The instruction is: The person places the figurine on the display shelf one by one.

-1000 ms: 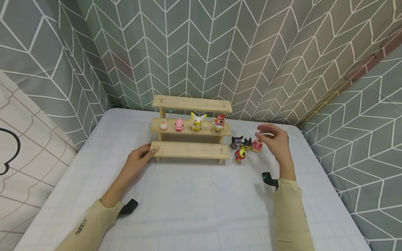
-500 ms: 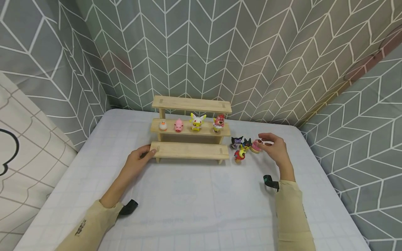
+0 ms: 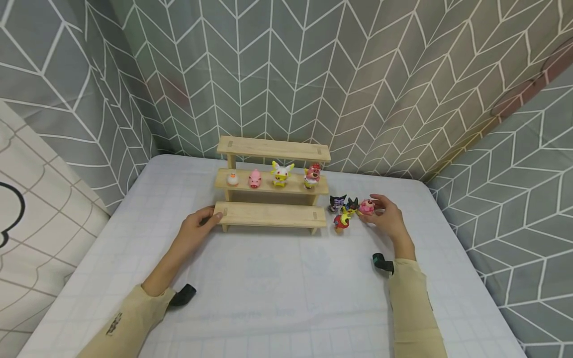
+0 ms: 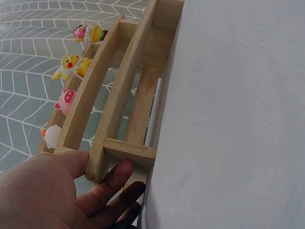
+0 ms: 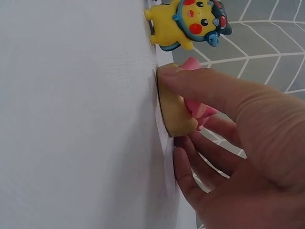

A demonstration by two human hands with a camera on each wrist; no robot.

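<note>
The pink-topped figurine, squat with no marked long axis, lies at 10 o'clock from the middle of the right hand, the nearer one, whose thumb and fingers close narrowly round it, thumb on the tan base; whether it is clear of the table I cannot tell. Just beside it at 9 o'clock stands the hooded yellow figurine, and farther out that way, the wooden stand, its near end held at the opposite side by nothing, its left end pinched by the left hand.
</note>
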